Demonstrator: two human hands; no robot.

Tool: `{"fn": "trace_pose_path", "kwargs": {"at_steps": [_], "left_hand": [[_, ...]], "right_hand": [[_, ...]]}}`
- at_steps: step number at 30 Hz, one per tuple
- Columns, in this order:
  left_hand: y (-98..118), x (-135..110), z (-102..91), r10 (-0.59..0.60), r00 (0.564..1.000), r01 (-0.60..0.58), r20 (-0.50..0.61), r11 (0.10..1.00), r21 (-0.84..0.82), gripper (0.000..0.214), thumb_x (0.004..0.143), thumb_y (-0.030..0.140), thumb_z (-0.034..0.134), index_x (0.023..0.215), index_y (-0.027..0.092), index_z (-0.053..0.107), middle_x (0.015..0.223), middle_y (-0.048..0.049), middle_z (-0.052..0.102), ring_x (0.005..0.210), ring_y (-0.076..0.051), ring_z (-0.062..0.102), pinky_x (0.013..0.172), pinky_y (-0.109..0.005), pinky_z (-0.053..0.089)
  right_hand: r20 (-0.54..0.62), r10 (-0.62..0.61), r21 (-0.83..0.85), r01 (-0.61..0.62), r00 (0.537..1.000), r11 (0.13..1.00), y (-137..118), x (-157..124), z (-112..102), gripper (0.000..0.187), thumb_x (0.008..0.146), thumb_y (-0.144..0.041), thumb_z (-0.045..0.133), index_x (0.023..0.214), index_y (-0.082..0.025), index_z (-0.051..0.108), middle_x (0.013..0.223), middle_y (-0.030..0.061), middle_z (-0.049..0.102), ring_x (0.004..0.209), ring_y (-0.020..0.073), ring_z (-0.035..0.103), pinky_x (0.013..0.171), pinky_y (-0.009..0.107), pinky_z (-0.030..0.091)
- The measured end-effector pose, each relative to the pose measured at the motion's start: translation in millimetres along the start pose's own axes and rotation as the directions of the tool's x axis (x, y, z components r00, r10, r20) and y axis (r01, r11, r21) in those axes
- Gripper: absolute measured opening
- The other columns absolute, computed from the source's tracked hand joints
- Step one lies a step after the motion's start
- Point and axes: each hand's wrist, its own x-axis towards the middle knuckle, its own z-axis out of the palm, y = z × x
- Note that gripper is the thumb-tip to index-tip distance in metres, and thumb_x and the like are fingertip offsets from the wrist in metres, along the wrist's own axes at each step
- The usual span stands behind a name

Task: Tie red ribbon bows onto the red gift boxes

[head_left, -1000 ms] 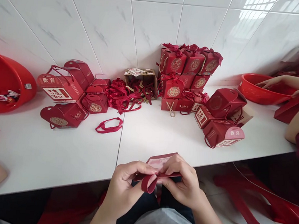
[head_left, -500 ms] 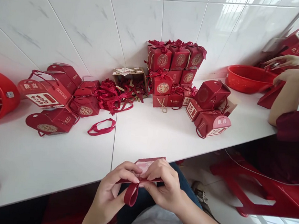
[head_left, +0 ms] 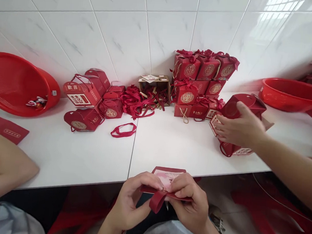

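Note:
Both my hands work close together just below the front edge of the white table. My left hand and my right hand pinch a flat red card box blank, held level between them. A dark red ribbon loop hangs from the blank between my thumbs. The fingers of both hands are curled tight on the card's near edge.
Stacked finished red gift boxes stand against the tiled wall. A co-worker's hand rests on red boxes at the right. More boxes, loose ribbons, a loose ribbon loop, red basins and another person's arm at the left.
The view has swung. A co-worker's hand has reached from the right onto the boxes on the table. My hands still pinch the card and ribbon in much the same way.

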Motion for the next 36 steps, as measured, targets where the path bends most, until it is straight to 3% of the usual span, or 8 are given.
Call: {"fn": "trace_pose_path", "kwargs": {"at_steps": [7,11,19,25,29,32,34,36], "left_hand": [[-8.2,-0.5,3.0,-0.074,0.987,0.079,-0.145,0.996,0.033,0.024,0.083,0.008,0.061,0.099,0.025,0.063,0.084,-0.0003,0.068,0.079,-0.014,0.065,0.073,-0.024,0.055],[-7.4,0.8,5.0,-0.063,0.978,0.085,-0.201,0.991,0.105,0.021,0.082,0.010,0.063,0.097,0.024,0.065,0.085,-0.0010,0.069,0.075,-0.013,0.066,0.065,-0.020,0.054],[-13.3,0.0,7.7,-0.040,0.963,0.094,-0.266,0.976,0.194,0.014,0.081,0.017,0.064,0.094,0.018,0.065,0.082,-0.0048,0.070,0.071,-0.015,0.067,0.063,-0.022,0.057],[-24.1,-4.5,9.0,-0.129,0.939,0.187,-0.320,0.970,0.158,0.021,0.082,0.025,0.064,0.102,0.018,0.063,0.084,-0.0059,0.069,0.078,-0.019,0.068,0.070,-0.028,0.059],[-29.8,-2.9,9.0,-0.172,0.915,0.225,-0.366,0.969,0.105,0.026,0.083,0.032,0.064,0.105,0.019,0.062,0.087,-0.0057,0.067,0.083,-0.020,0.068,0.075,-0.028,0.059],[-28.5,3.1,11.6,-0.202,0.880,0.255,-0.430,0.965,0.068,0.032,0.082,0.035,0.065,0.109,0.022,0.056,0.088,-0.0046,0.068,0.084,-0.018,0.067,0.076,-0.027,0.057],[-28.9,8.1,14.3,-0.190,0.894,0.247,-0.406,0.965,0.090,0.037,0.082,0.036,0.065,0.114,0.023,0.052,0.092,-0.0048,0.069,0.087,-0.019,0.067,0.080,-0.030,0.056],[-32.6,12.9,15.9,-0.147,0.931,0.221,-0.335,0.956,0.195,0.045,0.082,0.036,0.064,0.122,0.024,0.047,0.105,-0.0080,0.068,0.100,-0.022,0.065,0.089,-0.035,0.053]], "right_hand": [[0.057,0.181,0.057,-0.185,0.982,0.981,0.6,-2.9,5.7,0.026,0.079,-0.011,0.070,0.080,-0.024,0.048,0.092,0.0026,0.071,0.085,0.0189,0.068,0.073,0.033,0.054],[0.067,0.274,0.104,-0.280,0.959,0.954,1.0,-2.9,6.4,0.028,0.077,-0.011,0.072,0.077,-0.023,0.047,0.087,0.0009,0.070,0.079,0.0166,0.067,0.069,0.029,0.054],[-0.018,0.250,0.104,-0.247,0.968,0.963,2.7,-2.0,10.0,0.027,0.076,-0.013,0.072,0.071,-0.022,0.047,0.070,-0.0002,0.061,0.066,0.0156,0.062,0.060,0.028,0.052],[-0.034,0.255,0.117,-0.250,0.966,0.961,6.5,0.0,10.8,0.028,0.076,-0.017,0.073,0.071,-0.022,0.046,0.068,-0.0008,0.060,0.063,0.0152,0.061,0.057,0.027,0.051],[0.151,0.281,0.073,-0.295,0.948,0.953,14.9,5.1,-9.5,0.024,0.077,-0.027,0.075,0.087,-0.024,0.053,0.085,0.0026,0.065,0.074,0.0171,0.063,0.065,0.028,0.053],[0.325,0.323,-0.172,-0.281,0.889,0.944,22.9,7.6,-33.5,0.047,0.072,-0.028,0.078,0.113,-0.025,0.056,0.108,0.0085,0.064,0.100,0.0245,0.060,0.084,0.038,0.052],[0.387,0.386,-0.297,-0.283,0.837,0.912,27.9,6.7,-47.8,0.047,0.074,-0.023,0.075,0.117,-0.026,0.057,0.112,0.0087,0.063,0.104,0.0256,0.058,0.088,0.040,0.051],[0.383,0.446,-0.326,-0.333,0.809,0.885,33.2,3.2,-61.3,0.037,0.077,-0.021,0.070,0.113,-0.025,0.060,0.107,0.0077,0.065,0.097,0.0238,0.061,0.081,0.037,0.054]]}}
